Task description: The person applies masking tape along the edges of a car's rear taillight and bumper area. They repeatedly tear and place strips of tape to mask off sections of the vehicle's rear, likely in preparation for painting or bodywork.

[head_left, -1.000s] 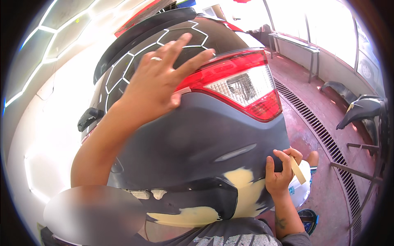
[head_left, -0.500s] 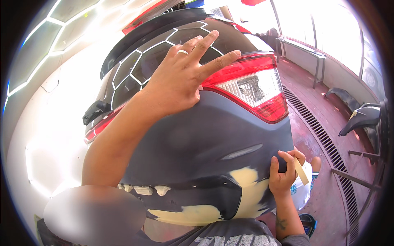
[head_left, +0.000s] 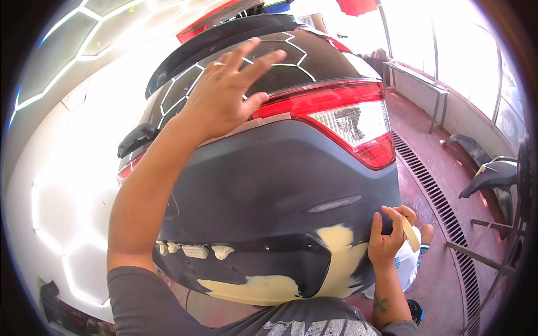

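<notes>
My left hand [head_left: 221, 101] is open, fingers spread, reaching over the rear glass [head_left: 297, 51] of a vehicle, its thumb tip by the inner end of the red and clear tail light [head_left: 347, 120]. A pale strip that looks like masking tape [head_left: 274, 120] runs along the light's lower edge and passes behind this hand. On the right, my right hand [head_left: 386, 238] rests at the edge of the dull grey body panel [head_left: 269, 173], its fingers curled around a cream roll of masking tape [head_left: 412, 234]. Pale yellow filler patches [head_left: 339, 260] mark the panel's lower part.
A black spoiler [head_left: 218, 42] juts out above the glass. Someone in a white garment [head_left: 409, 266] is low behind my right hand. Along the right run a floor grate [head_left: 443, 207], loose black body parts [head_left: 490, 176], a metal stand [head_left: 482, 255] and a narrow bench [head_left: 417, 78].
My left hand has moved left along the tail light, uncovering the pale strip at its lower edge. My right hand keeps its hold on the tape roll. The view has shifted slightly.
</notes>
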`<state>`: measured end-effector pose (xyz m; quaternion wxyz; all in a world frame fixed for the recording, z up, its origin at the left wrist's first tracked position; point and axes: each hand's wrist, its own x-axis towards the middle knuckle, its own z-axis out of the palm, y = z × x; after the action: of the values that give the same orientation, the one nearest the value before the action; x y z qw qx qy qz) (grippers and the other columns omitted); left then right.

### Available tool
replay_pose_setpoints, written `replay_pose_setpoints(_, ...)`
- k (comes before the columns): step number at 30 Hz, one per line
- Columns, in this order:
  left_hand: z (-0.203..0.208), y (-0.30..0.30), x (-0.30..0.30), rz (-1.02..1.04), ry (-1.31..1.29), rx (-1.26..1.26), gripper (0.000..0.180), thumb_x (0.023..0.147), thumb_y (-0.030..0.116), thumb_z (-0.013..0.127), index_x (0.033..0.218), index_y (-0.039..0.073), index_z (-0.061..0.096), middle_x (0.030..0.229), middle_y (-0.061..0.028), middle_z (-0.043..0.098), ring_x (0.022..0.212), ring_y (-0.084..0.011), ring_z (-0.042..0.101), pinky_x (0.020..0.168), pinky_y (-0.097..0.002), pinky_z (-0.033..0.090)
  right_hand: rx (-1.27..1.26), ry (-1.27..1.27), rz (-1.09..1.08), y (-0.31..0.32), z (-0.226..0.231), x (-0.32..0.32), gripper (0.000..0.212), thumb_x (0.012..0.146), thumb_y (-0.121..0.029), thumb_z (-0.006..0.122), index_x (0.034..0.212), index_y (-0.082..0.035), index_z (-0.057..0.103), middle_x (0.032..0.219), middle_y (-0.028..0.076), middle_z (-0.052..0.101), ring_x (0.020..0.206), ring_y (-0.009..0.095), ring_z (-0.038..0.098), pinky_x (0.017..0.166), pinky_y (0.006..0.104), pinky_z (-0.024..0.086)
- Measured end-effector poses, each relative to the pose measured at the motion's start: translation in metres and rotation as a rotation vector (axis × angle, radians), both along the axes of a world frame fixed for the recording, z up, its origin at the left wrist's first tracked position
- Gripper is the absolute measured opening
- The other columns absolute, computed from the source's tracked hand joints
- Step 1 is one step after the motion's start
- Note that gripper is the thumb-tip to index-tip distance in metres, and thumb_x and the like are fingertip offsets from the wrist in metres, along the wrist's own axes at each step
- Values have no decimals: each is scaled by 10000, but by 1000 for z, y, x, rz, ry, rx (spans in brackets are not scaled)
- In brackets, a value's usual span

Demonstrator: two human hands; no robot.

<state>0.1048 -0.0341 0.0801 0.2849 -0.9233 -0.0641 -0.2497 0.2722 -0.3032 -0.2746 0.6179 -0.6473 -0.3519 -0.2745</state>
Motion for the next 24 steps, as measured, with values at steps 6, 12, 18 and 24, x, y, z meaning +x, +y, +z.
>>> replay_pose_setpoints(6, -21, 7, -7, 18, 10, 182, 971, 943, 571, 873, 1771, 406, 395, 1855, -176, 271, 1592, -449, 469, 1306, -597, 369, 6, -40, -13, 1, 1, 1, 224, 936, -83, 863, 1136, -32, 776, 1141, 142, 594, 1088, 326, 585, 945, 436, 498)
replay_pose_setpoints(12, -2, 5, -27, -55, -191, -24, 978, 926, 460, 913, 1763, 408, 409, 1806, -172, 344, 1568, -412, 484, 1260, -580, 403, -1, -33, -31, 0, -7, 2, 218, 930, -88, 862, 1126, -45, 778, 1142, 141, 585, 1085, 331, 583, 950, 461, 496)
replay_pose_setpoints(18, -20, -50, -45, -166, -164, 103, 635, 913, 267, 931, 1506, 220, 708, 1572, -147, 615, 1396, -396, 628, 1181, -532, 500, 14, -134, -4, -16, 14, -15, 210, 907, -81, 854, 1099, -55, 773, 1133, 143, 578, 1059, 322, 584, 957, 479, 493)
replay_pose_setpoints(24, -76, -115, -75, -425, -224, -328, 300, 814, 95, 993, 1068, 60, 838, 1050, -102, 795, 981, -303, 766, 904, -413, 631, 164, -169, 615, -47, 66, -39, 363, 935, -25, 777, 1287, 48, 726, 627, -7, 605, 511, 107, 534, 543, 277, 411)
